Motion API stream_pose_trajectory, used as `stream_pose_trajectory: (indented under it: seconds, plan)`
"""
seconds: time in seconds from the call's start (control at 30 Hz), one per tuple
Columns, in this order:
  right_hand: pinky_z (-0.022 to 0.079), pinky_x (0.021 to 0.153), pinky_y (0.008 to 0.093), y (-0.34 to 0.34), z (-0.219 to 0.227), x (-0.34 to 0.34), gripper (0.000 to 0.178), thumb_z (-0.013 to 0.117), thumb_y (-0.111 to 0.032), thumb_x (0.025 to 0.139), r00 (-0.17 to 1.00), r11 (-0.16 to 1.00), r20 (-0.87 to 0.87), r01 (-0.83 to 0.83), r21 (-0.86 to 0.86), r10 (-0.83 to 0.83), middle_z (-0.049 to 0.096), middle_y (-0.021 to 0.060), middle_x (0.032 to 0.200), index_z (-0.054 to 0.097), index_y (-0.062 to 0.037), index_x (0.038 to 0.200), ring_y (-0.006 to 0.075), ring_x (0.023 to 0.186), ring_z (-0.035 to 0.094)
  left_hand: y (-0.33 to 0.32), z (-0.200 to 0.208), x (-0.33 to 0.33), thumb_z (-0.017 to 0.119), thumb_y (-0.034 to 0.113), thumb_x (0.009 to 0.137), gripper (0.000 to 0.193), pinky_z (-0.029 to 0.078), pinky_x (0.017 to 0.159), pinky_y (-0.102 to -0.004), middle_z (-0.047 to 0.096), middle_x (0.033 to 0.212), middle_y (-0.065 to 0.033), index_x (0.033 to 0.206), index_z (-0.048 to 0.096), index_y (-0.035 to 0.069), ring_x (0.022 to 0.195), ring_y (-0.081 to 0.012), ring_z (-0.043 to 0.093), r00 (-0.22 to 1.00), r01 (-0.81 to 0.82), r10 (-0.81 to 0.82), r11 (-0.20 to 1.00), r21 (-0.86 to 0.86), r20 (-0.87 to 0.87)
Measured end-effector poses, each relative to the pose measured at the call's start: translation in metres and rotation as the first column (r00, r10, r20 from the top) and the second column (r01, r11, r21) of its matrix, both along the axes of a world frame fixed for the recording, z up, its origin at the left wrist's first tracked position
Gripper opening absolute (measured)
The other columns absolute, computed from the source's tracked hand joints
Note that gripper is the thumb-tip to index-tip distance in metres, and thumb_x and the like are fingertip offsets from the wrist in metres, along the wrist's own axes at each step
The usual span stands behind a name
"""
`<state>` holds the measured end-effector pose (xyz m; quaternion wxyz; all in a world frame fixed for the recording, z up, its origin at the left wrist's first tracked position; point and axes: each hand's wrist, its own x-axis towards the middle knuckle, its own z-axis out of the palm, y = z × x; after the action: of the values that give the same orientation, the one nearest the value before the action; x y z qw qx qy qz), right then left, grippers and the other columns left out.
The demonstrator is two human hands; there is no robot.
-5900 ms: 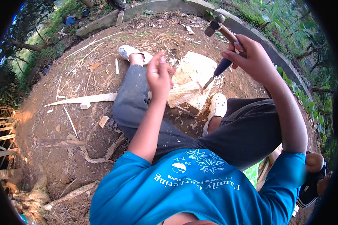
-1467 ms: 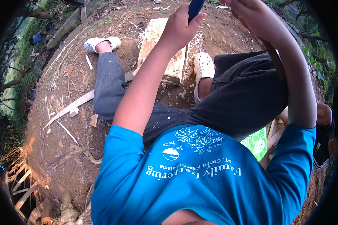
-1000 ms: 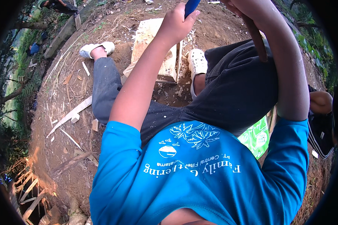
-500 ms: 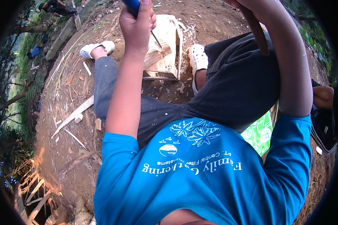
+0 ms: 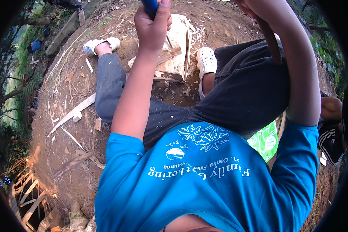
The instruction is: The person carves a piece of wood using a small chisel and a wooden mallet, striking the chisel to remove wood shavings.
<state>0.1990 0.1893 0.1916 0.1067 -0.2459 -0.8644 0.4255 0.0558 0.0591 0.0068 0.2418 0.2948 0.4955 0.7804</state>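
Observation:
My left hand (image 5: 152, 31) is wrapped round the blue handle (image 5: 150, 7) of a chisel, thumb uppermost. Its thin metal shaft (image 5: 169, 40) slants down to a short wooden bar (image 5: 169, 55), the tip at or just over its upper face. That bar lies across a larger pale wooden block (image 5: 180, 29) between my feet, and my forearm covers its middle. High at the right, my right hand (image 5: 251, 7) grips a tool by its brown wooden handle (image 5: 271, 42); the handle's lower end hangs by my knee, and the tool's head is out of view.
Wood chips and pale offcuts (image 5: 73, 114) litter the dirt at left. Beside my right hip lies a green bag (image 5: 265, 143). Another person's knee (image 5: 331, 108) shows at far right. A squared timber (image 5: 63, 33) lies far left; broken sticks (image 5: 29, 193) are heaped lower left.
My left hand with the chisel appears further right in the picture. More of the wooden bar's left end shows past my forearm. The brown handle hangs slightly lower.

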Motion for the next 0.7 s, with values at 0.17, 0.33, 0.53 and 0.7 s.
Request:
stream_pose_trajectory:
  seconds: [0.17, 0.33, 0.53, 0.7]
  plan:
    - [0.039, 0.048, 0.0217, -0.002, 0.001, 0.002, 0.026, 0.050, -0.029, 0.110, 0.999, 0.999, -0.014, -0.045, -0.001, 0.045, 0.049, -0.0054, 0.074, 0.059, -0.0062, 0.103, 0.0035, 0.055, 0.044, -0.001, -0.004, 0.001, 0.063, 0.024, 0.105, 0.026, 0.034, 0.044, -0.0228, 0.046, 0.063, 0.0066, 0.087, 0.049, 0.013, 0.049, -0.0033, 0.041, 0.999, -0.008, 0.008, 1.000, -0.011, -0.033]
    - [0.040, 0.048, 0.0216, 0.000, -0.003, 0.001, 0.024, 0.048, -0.028, 0.111, 0.999, 0.997, 0.020, -0.052, 0.065, 0.051, 0.049, -0.0057, 0.074, 0.059, -0.0061, 0.109, 0.0033, 0.055, 0.044, -0.003, 0.000, 0.001, 0.062, 0.024, 0.106, 0.028, 0.034, 0.044, -0.0225, 0.046, 0.063, 0.0066, 0.086, 0.046, 0.014, 0.049, -0.0034, 0.042, 1.000, -0.013, 0.012, 0.999, 0.030, 0.020]
    - [0.039, 0.049, 0.0204, 0.000, -0.004, -0.004, 0.026, 0.048, -0.028, 0.111, 0.997, 0.995, -0.015, -0.073, 0.064, 0.074, 0.050, -0.0057, 0.075, 0.060, -0.0045, 0.116, 0.0029, 0.054, 0.043, -0.004, 0.000, 0.003, 0.063, 0.024, 0.105, 0.028, 0.034, 0.045, -0.0224, 0.047, 0.063, 0.0063, 0.085, 0.047, 0.013, 0.049, -0.0032, 0.042, 0.999, -0.048, 0.049, 0.998, 0.034, -0.012]
    - [0.035, 0.048, 0.0193, -0.015, 0.007, -0.011, 0.030, 0.049, -0.028, 0.111, 0.949, 0.979, -0.246, -0.179, 0.094, 0.197, 0.050, -0.0053, 0.076, 0.061, -0.0015, 0.119, 0.0016, 0.055, 0.041, -0.011, -0.008, 0.004, 0.065, 0.023, 0.103, 0.025, 0.034, 0.047, -0.0232, 0.048, 0.063, 0.0067, 0.086, 0.052, 0.011, 0.051, -0.0035, 0.043, 0.999, -0.049, 0.048, 0.997, 0.059, 0.012]
